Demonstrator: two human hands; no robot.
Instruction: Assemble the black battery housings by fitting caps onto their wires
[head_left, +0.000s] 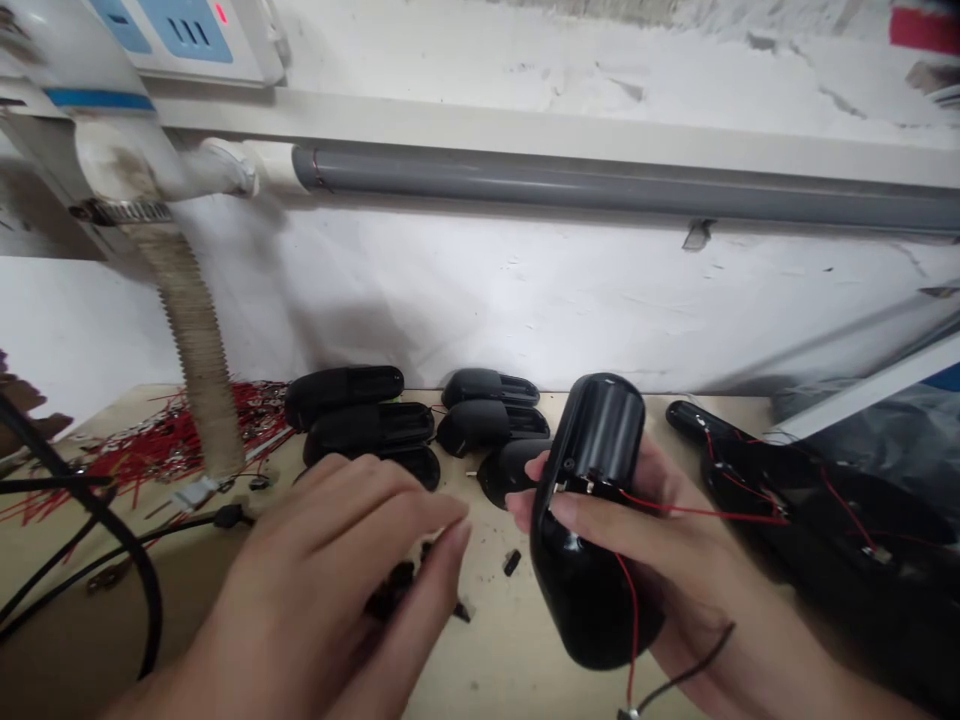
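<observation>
Bench (495, 680): row of black plastic housings (367, 430) along back edge. Right hand (697, 610) closed around black housing (592, 590), held above bench, red wires (697, 513) trailing. Left hand (322, 570) curled over small black parts (394, 590), grip unclear.

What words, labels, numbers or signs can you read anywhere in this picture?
None are readable. The blue-and-white wall unit shows only vent slots and a red light, and the black plastic housing in the right hand shows no legible marking.
</observation>
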